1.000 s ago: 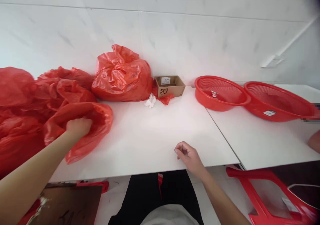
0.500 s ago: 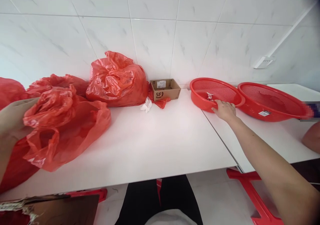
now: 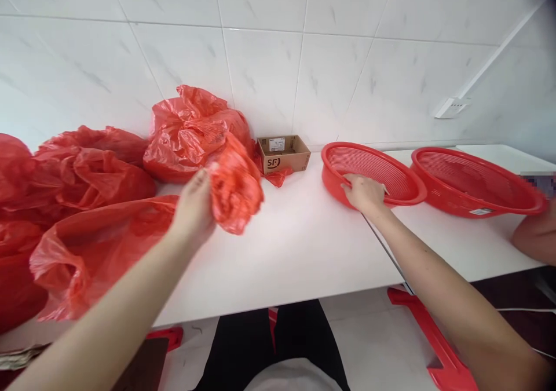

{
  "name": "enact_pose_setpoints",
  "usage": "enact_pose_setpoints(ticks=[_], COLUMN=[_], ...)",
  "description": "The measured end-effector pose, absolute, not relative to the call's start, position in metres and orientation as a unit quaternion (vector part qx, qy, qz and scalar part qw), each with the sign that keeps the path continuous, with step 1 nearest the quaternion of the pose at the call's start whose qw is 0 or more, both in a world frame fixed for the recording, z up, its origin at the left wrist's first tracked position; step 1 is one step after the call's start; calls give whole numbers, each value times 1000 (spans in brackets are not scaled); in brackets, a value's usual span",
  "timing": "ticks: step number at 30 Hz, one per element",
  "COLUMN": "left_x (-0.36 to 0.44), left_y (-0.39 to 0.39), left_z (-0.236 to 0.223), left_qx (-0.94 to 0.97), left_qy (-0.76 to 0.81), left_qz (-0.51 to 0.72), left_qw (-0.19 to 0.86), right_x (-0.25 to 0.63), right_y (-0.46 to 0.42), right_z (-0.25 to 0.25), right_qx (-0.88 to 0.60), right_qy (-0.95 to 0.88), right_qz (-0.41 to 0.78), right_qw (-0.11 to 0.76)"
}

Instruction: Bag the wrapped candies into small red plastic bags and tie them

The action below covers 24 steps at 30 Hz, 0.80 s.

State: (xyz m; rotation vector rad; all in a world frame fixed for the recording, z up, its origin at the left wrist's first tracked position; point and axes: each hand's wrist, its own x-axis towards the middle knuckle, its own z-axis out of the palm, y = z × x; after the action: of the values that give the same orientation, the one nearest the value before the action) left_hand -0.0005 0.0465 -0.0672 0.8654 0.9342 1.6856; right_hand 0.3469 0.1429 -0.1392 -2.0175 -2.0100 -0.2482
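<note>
My left hand is closed on a crumpled red plastic bag, held above the white table. My right hand has its fingers over the near rim of a round red plastic sieve basket, which looks slightly tilted towards me. The small silvery item inside it is mostly hidden by that hand. An opened, slack red bag lies on the table beside my left forearm.
Full red bags stand along the tiled wall at left. A small open cardboard box sits at the back. Touching the first basket is a larger red basket; another person's arm is at far right. Below is a red stool.
My left hand has carried the crumpled bag rightward, away from the bags on the left. My right hand has drawn the sieve basket slightly left and tilted it towards me.
</note>
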Motion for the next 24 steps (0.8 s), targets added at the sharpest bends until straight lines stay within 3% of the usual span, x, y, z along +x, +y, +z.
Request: enact_pose_setpoints(ticks=[4, 8, 10, 15, 18, 24], left_x=[39, 43, 46, 45, 20, -39], left_y=[42, 24, 14, -1, -2, -14], left_z=[-125, -161, -167, -172, -185, -210], left_qx=[318, 260, 243, 214, 180, 136], left_qy=[406, 432, 433, 416, 421, 479], left_qz=[645, 642, 646, 662, 691, 724], left_qw=[564, 577, 580, 585, 559, 478], right_x=[315, 278, 252, 203, 214, 274], right_y=[117, 78, 55, 20, 19, 12], right_z=[-139, -133, -133, -167, -191, -208], right_qx=[-640, -533, -474, -440, -446, -506], right_qy=[-753, -785, -783, -726, -620, -444], right_qz=[-47, 18, 106, 373, 478, 476], right_qw=[144, 316, 389, 376, 434, 567])
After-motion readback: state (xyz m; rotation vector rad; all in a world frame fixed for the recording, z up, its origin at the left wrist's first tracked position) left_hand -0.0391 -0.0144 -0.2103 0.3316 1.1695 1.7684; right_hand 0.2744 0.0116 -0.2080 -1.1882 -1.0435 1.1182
